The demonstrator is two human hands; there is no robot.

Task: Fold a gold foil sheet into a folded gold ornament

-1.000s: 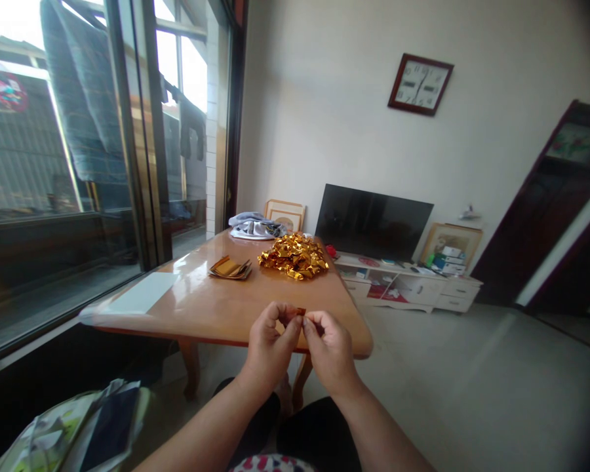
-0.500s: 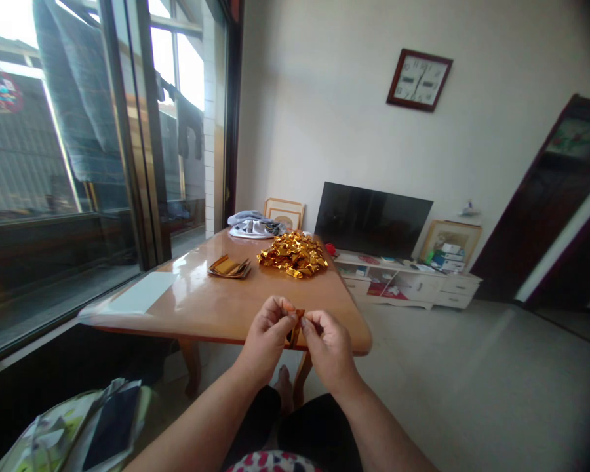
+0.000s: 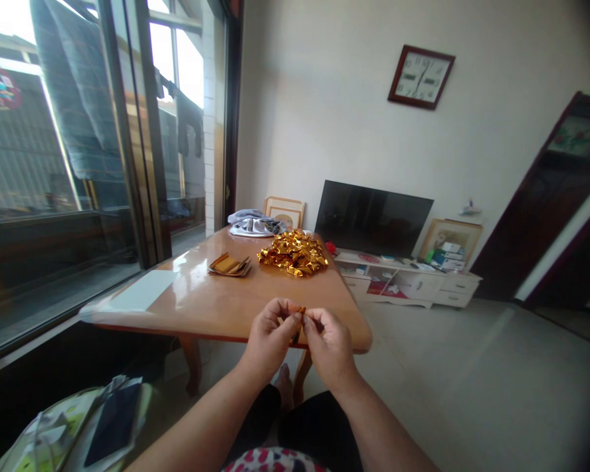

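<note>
My left hand [image 3: 274, 331] and my right hand [image 3: 328, 337] meet in front of the table's near edge, thumbs and fingers pinched. Between them is a small strip of gold foil paper [image 3: 295, 335], gripped from both sides and partly hidden by the fingers. Beyond my hands, a heap of crumpled or folded gold foil pieces [image 3: 294, 254] lies on the wooden table [image 3: 196, 298]. To its left rests a flat stack of gold-brown paper sheets [image 3: 229, 265].
Folded cloth [image 3: 255, 223] lies at the table's far end. A pale sheet [image 3: 143, 290] is at the left. A stool with a dark phone-like object [image 3: 113, 423] stands low left. Beyond are a television [image 3: 373, 219] and white cabinet [image 3: 420, 290].
The foil strip between my fingers looks narrower and shows less of its surface. Both hands stay nearly in place, still pinching it.
</note>
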